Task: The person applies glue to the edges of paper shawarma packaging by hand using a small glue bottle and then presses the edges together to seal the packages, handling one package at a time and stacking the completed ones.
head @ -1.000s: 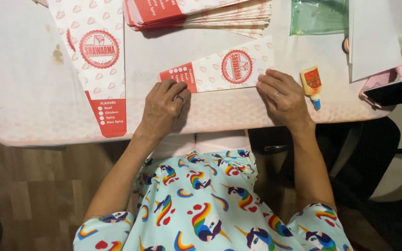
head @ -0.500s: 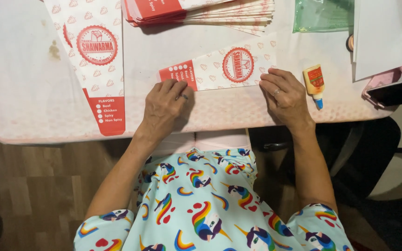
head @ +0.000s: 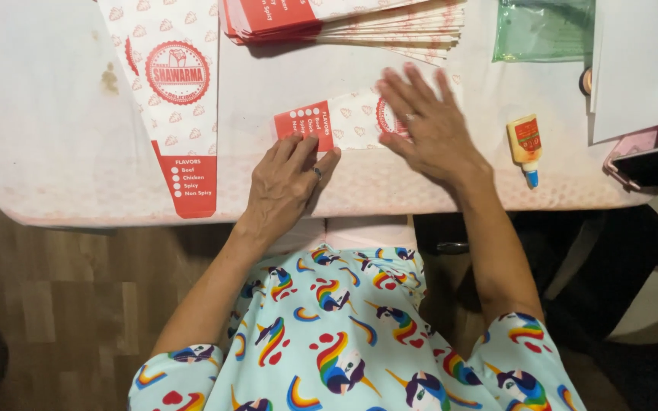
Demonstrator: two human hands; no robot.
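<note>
A folded red-and-white paper sleeve (head: 344,120) lies flat on the white table (head: 55,137) near its front edge. My left hand (head: 283,186) rests on the table with its fingertips pressing the sleeve's red end. My right hand (head: 424,122) lies flat on top of the sleeve's wider end, fingers spread, covering the round red emblem. Neither hand grips anything.
A second, unfolded sleeve (head: 177,99) lies to the left. A stack of sleeves (head: 344,19) sits at the back. A small glue bottle (head: 525,146) lies right of my right hand. A green plastic bag (head: 542,30), white paper (head: 634,68) and a dark phone (head: 653,164) are at the far right.
My right hand has moved from the sleeve's right end onto its top and spread flat. The left hand has stayed at the red end.
</note>
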